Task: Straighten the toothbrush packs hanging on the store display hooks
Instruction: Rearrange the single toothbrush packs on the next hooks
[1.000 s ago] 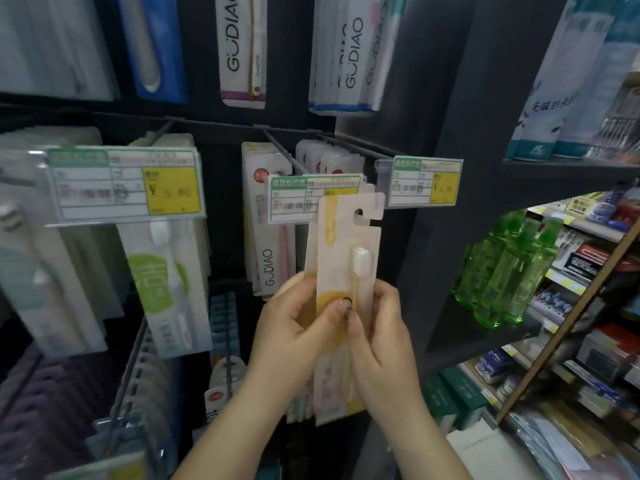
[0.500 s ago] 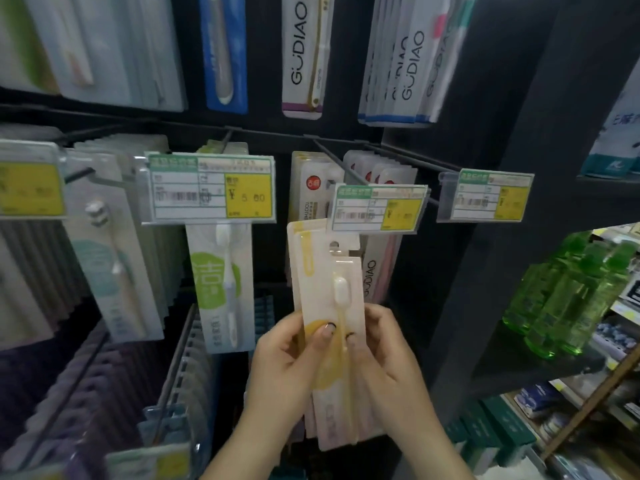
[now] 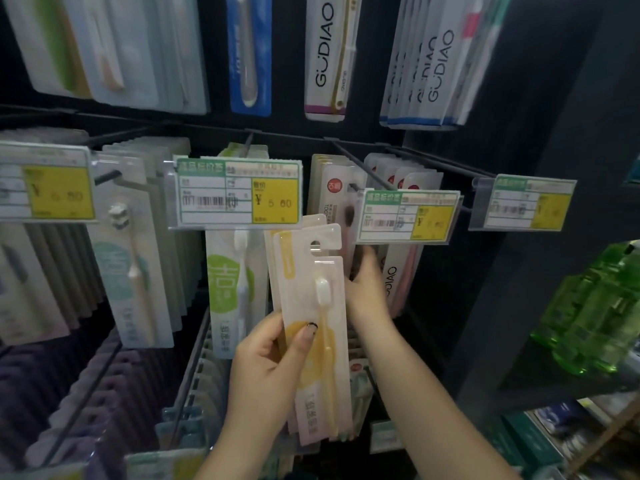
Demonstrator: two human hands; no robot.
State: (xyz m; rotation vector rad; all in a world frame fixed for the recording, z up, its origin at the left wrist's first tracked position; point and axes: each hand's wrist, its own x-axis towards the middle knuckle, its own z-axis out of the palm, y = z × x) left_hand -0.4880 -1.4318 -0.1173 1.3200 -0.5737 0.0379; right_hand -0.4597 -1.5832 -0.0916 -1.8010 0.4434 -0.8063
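Yellow-printed packs (image 3: pixel 311 323), a few stacked together and off any hook, are pinched upright in the left hand (image 3: pixel 268 368), thumb on the front, while the right hand (image 3: pixel 367 289), just beyond them, reaches under a price tag (image 3: pixel 408 216) and touches hanging packs (image 3: pixel 398 271), fingers hidden.

pale yellow toothbrush pack (image 3: pixel 313 327) off its hook; upright, slightly tilted
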